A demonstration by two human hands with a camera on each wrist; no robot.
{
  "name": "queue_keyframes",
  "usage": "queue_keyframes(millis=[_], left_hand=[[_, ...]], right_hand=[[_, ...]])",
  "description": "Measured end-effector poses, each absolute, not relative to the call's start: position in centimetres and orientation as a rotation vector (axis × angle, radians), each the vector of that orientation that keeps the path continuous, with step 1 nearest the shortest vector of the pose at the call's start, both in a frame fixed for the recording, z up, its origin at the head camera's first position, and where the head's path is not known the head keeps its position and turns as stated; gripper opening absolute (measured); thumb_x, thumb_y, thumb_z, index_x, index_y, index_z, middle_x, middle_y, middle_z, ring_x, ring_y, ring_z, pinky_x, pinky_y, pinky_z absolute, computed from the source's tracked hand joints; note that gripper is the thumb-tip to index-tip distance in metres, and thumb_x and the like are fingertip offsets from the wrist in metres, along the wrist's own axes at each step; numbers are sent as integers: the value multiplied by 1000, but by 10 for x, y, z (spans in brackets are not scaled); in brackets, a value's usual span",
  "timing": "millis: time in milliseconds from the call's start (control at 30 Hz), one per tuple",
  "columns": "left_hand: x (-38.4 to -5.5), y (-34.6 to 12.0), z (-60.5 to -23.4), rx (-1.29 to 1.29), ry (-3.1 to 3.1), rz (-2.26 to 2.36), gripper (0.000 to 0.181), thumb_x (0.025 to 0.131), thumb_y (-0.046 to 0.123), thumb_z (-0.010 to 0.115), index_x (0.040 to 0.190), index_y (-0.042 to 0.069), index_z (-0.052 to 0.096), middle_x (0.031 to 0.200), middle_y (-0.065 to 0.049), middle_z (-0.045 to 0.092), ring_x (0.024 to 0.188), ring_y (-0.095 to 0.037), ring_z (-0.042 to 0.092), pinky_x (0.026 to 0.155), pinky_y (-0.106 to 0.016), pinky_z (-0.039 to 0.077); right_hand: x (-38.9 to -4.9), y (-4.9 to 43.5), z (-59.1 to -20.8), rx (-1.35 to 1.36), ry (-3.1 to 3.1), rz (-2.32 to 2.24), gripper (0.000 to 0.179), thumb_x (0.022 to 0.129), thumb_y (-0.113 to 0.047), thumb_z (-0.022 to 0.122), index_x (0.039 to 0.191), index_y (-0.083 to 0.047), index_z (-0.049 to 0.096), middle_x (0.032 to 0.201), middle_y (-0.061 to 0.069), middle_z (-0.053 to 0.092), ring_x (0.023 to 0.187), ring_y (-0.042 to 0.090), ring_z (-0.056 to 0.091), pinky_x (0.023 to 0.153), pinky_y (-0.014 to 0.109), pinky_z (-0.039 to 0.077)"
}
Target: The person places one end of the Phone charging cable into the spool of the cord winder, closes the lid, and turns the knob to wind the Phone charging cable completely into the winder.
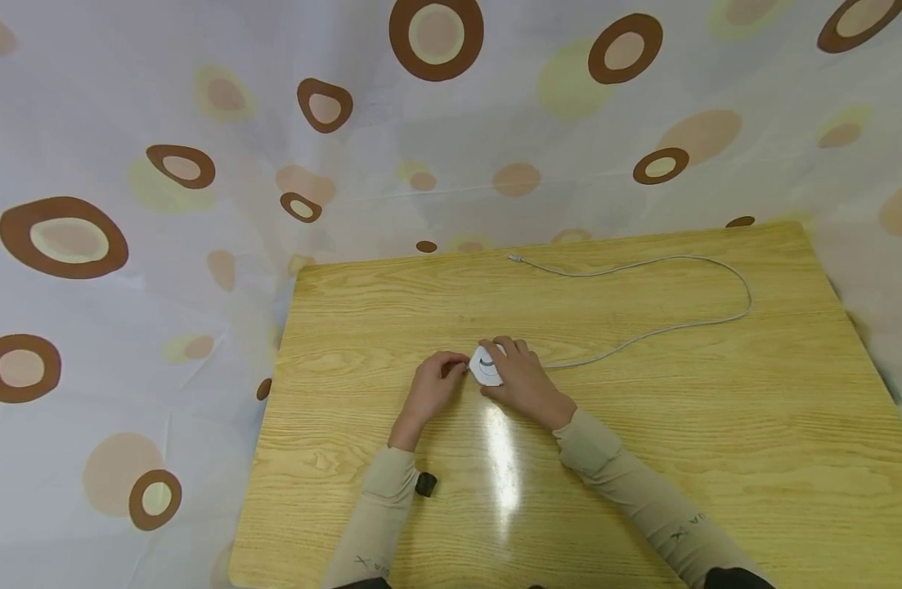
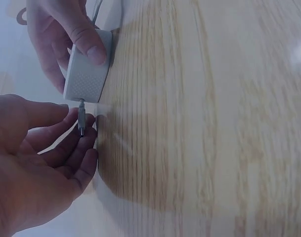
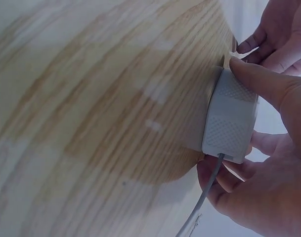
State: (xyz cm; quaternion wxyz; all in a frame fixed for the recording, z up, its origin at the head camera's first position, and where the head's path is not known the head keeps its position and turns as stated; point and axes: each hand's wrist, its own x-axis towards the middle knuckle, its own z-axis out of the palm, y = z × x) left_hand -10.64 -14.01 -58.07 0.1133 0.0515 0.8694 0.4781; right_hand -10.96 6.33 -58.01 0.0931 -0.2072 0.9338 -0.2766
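A white six-sided cable case [image 1: 486, 366], with a curved dark mark on top and dotted texture on its sides, stands low on the wooden table. My right hand [image 1: 520, 380] grips it from the right, thumb on one side and fingers on the other. From the case's left side sticks a short plug [image 2: 81, 118] with a dark metal tip. Around that plug the thumb and curled fingers of my left hand [image 1: 434, 388] close in, with fingertips right at it. On the opposite side a thin grey cable [image 3: 204, 195] leaves the case.
The cable [image 1: 664, 329] loops right and back across the table [image 1: 642, 491] to a connector [image 1: 515, 258] near the far edge. A small black object [image 1: 425, 483] shows beside the left sleeve. A patterned curtain [image 1: 495, 123] hangs behind the table and to its left.
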Motion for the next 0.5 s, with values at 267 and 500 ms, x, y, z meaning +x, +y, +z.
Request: queue_keyframes(millis=[267, 500], left_hand=[[-107, -136, -581, 175, 2624, 1302, 24, 106, 14, 64, 125, 3, 75, 122, -17, 73, 113, -30, 68, 99, -47, 57], [-110, -132, -586, 171, 2680, 1226, 21, 105, 14, 65, 120, 4, 76, 114, -14, 72, 103, -25, 65, 91, -40, 55]], right_hand=[[-110, 65, -578, -615, 2775, -887, 76, 91, -26, 85, 154, -5, 49, 148, 23, 55, 129, 44, 52, 98, 57, 51], [-109, 66, -580, -621, 2790, -904, 74, 90, -25, 85, 153, -6, 51, 147, 21, 57, 127, 42, 53, 99, 55, 51]])
